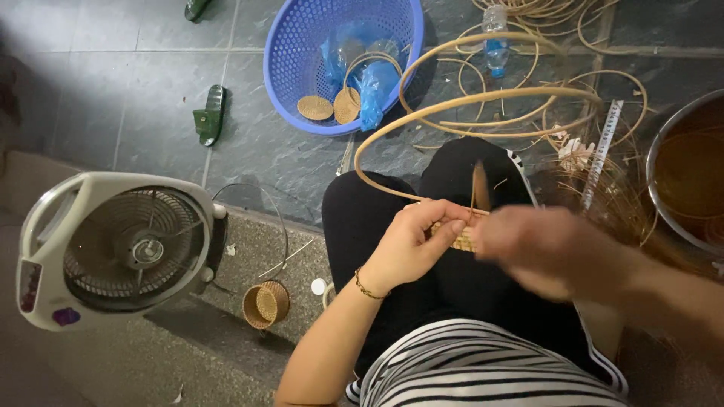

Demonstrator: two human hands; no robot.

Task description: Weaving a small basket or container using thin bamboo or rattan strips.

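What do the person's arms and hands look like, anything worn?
Both arms bare, no sleeves, no gloves. Left hand has a thin gold bead bracelet at the wrist. Right hand is motion-blurred; no ring or watch can be made out on it.

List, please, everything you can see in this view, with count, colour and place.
woven piece: one, tan, between both hands over the lap
cane hoop: one long loop, tan, from the lap out over the floor
basket: one, blue, top centre on the floor
woven discs: two, tan, inside the basket
bottle: one, clear with blue label, top right
fan: one, white, left
small cup: one, woven tan, beside the fan
sandals: two, green, upper left
basin: one, metal, right edge
left hand: one, pinching the woven piece
right hand: one, blurred, at the woven piece
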